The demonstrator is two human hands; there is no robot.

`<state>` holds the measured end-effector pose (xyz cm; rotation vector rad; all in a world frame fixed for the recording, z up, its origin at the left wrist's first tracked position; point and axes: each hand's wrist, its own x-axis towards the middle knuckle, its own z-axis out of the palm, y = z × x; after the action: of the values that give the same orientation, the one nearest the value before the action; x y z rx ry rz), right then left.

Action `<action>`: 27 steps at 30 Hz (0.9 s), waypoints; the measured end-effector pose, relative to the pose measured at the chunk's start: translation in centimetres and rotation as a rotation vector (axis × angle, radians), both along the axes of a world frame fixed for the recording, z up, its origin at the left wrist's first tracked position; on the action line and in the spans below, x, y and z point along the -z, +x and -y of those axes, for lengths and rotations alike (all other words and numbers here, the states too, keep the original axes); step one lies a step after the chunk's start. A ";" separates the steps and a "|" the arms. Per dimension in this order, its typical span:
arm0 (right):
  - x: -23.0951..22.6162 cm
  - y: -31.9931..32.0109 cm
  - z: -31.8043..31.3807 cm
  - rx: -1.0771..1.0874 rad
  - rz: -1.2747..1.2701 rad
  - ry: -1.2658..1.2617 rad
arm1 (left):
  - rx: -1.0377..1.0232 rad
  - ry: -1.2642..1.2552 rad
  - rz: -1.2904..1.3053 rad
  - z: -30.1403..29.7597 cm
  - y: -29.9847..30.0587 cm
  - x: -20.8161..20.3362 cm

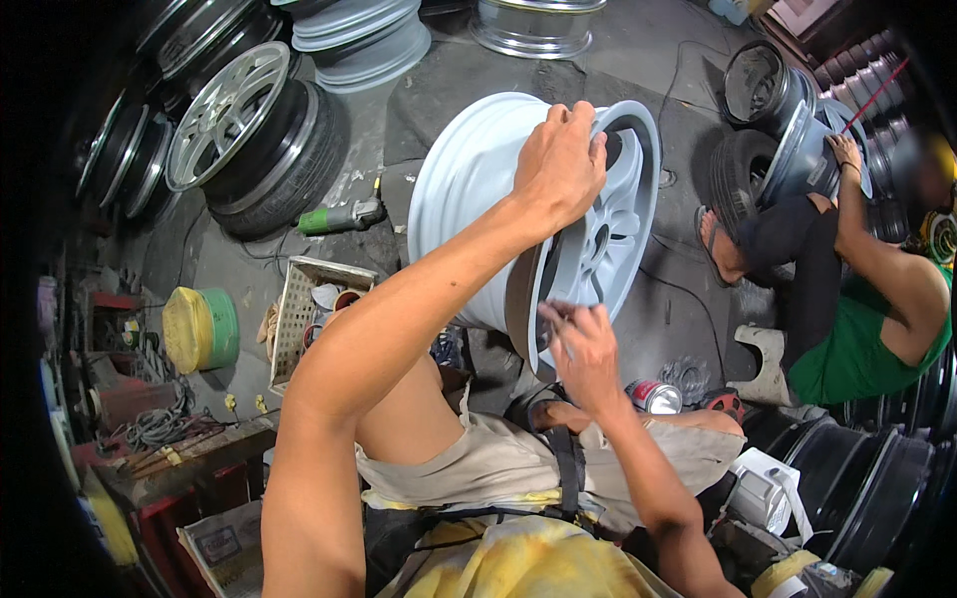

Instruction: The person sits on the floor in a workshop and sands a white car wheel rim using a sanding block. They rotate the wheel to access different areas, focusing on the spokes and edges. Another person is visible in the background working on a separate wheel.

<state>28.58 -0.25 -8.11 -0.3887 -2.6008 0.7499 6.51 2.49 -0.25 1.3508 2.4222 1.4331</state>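
A light grey-blue wheel rim (464, 199) stands tilted on its edge between my legs, its spoked face turned to the right. My left hand (560, 169) reaches across and grips the top of it, fingers curled over the edge. Lower down, my right hand (583, 354) is at the rim's near edge, its fingers bent and blurred by motion. Whether anything is between those fingers I cannot make out. A dark brown band shows along the rim's near lower side, partly behind my left forearm.
A green angle grinder (341, 217) lies left of the rim, near a perforated crate (289, 329) of small items. A wheel with a tyre (284, 164) rests behind. A can (656, 396) stands by my right knee. At right, another person (867, 329) handles a grey rim (797, 149).
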 end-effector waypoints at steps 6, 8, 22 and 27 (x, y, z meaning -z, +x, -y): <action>-0.6 0.1 1.1 -0.016 -0.065 -0.101 | -0.006 -0.010 0.003 0.2 -0.1 0.0; -0.5 -0.2 0.3 -0.004 -0.001 -0.022 | -0.014 0.030 -0.037 0.3 -0.4 0.1; -0.6 0.1 1.4 0.000 -0.019 -0.058 | -0.013 -0.010 -0.024 0.5 -0.3 0.2; -0.4 -0.2 1.5 0.079 -0.012 -0.025 | -0.008 0.000 -0.030 0.6 -0.4 0.0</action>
<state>28.43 -1.70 -7.72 -0.4897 -2.5505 0.7563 6.15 1.89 -0.26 1.3736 2.4484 1.4252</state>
